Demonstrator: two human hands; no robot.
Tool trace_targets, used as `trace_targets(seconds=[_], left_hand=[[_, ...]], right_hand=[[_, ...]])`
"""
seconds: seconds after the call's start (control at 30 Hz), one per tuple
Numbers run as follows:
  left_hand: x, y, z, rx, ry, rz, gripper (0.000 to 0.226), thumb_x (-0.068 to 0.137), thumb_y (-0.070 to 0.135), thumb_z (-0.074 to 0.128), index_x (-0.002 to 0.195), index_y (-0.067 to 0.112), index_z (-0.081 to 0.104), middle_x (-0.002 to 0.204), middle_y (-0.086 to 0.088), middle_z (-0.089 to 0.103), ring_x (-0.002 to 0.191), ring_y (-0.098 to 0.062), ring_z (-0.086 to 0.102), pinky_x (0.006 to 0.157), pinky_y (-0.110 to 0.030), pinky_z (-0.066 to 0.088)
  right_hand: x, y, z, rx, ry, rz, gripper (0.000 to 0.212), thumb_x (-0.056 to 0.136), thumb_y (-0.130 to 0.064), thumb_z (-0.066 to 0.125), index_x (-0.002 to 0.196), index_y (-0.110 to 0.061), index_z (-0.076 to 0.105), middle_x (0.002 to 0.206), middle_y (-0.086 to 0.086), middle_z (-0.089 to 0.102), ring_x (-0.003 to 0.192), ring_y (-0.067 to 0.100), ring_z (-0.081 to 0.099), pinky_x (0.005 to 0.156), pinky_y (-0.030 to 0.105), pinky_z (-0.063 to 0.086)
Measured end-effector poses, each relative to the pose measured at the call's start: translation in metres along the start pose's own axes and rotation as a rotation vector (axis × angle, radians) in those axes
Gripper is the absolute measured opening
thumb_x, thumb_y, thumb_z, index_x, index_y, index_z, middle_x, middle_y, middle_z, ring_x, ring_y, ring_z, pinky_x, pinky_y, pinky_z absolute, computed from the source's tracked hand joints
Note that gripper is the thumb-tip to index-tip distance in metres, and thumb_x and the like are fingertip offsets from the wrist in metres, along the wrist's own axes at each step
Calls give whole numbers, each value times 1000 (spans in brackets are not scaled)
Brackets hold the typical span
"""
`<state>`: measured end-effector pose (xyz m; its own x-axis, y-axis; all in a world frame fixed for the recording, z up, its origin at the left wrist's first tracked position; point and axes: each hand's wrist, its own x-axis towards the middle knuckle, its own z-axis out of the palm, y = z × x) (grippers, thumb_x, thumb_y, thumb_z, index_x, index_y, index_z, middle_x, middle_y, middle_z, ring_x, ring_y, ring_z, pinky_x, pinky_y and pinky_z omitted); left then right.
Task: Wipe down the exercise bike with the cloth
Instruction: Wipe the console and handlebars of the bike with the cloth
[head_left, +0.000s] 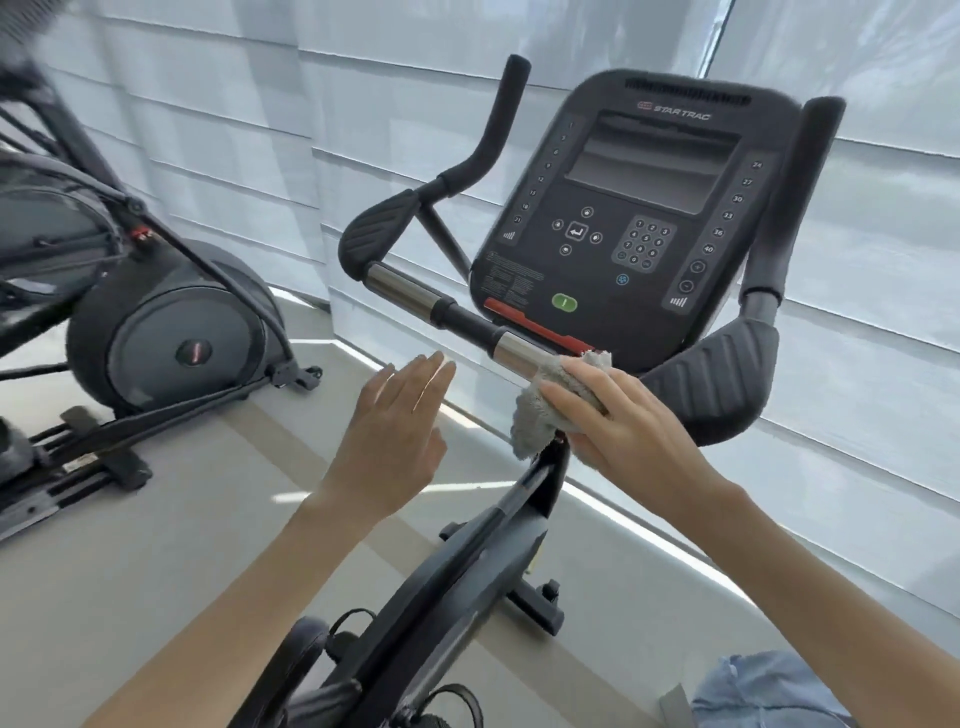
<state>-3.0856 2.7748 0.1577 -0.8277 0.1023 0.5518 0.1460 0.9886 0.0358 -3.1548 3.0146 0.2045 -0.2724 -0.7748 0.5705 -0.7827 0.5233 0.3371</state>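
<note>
Head view: white blinds (878, 270), pale floor (156, 525); right hand (618, 415) grips fluffy grey cloth (540, 410) round chrome bar (519, 351) of black exercise bike (639, 208); left hand (395, 431), nine o'clock, fingers straight.

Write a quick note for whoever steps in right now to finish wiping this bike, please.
Left hand: open, hovering beside the handlebar, touching nothing.
Right hand: holds the grey cloth wrapped on the handlebar's chrome section, just below the console.
Done: wiping is under way at the bar; which parts are already clean cannot be told.
Left: likely the console, side pads and frame.
</note>
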Motion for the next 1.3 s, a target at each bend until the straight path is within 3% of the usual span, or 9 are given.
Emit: trace_targets(seconds=[0.2,0.3,0.4,0.53,0.67,0.9,1.1,1.23,1.3], left_hand=[[-69,33,-46,92,20,-288,63,81,6,63,140,2,41,146,-16,41,134,-33,39,113,-49,24],[-114,56,-65,148,27,-436,61,82,7,63,140,3,43,146,-15,42,135,-32,39,114,-44,18],[-159,80,-81,189,29,-568,58,83,7,61,138,4,45,144,-13,44,134,-29,37,115,-38,15],[-216,104,-104,243,6,-715,57,80,5,66,134,4,49,142,-12,47,134,-25,35,112,-45,26],[-266,119,-125,296,-39,-823,55,81,4,65,133,3,51,140,-13,48,132,-29,43,113,-45,26],[-342,124,-153,331,-56,-927,48,77,4,64,125,1,59,131,-12,58,122,-28,54,105,-44,33],[-417,95,-192,301,-87,-919,51,73,1,71,123,2,60,130,-11,59,121,-26,55,103,-47,41],[-472,56,-228,296,-123,-877,50,75,1,70,124,3,60,129,-10,59,122,-26,55,105,-44,36],[-496,37,-244,293,-135,-841,48,76,2,67,123,3,60,129,-9,60,121,-26,56,105,-40,31]], right_hand=[[-3,-38,-13,446,51,-68,30,84,-4,60,113,2,64,113,23,60,102,33,60,90,40,51],[-10,-62,-14,678,-27,-55,30,87,-4,59,116,1,62,118,23,57,107,34,58,90,41,49],[-17,-89,-9,834,-33,-108,29,82,-4,61,109,3,65,111,21,61,99,32,62,84,35,51],[-25,-133,-4,1034,-114,-177,29,81,-2,69,110,0,65,112,15,61,97,26,61,83,25,46],[-27,-181,-1,1180,-198,-246,29,85,-13,67,113,-5,64,114,8,59,99,15,57,88,12,40],[-23,-267,-9,1233,-310,-349,32,88,-21,64,119,-15,62,116,-2,57,101,5,54,89,12,38],[-9,-363,-30,1268,-355,-357,33,88,-24,63,119,-13,62,114,-2,57,104,3,51,91,5,33],[-1,-430,-46,1280,-357,-281,32,88,-22,63,119,-14,62,114,-4,57,102,3,51,89,5,34],[3,-459,-53,1291,-363,-226,31,89,-21,63,119,-14,62,115,-4,56,103,4,52,90,12,39]])
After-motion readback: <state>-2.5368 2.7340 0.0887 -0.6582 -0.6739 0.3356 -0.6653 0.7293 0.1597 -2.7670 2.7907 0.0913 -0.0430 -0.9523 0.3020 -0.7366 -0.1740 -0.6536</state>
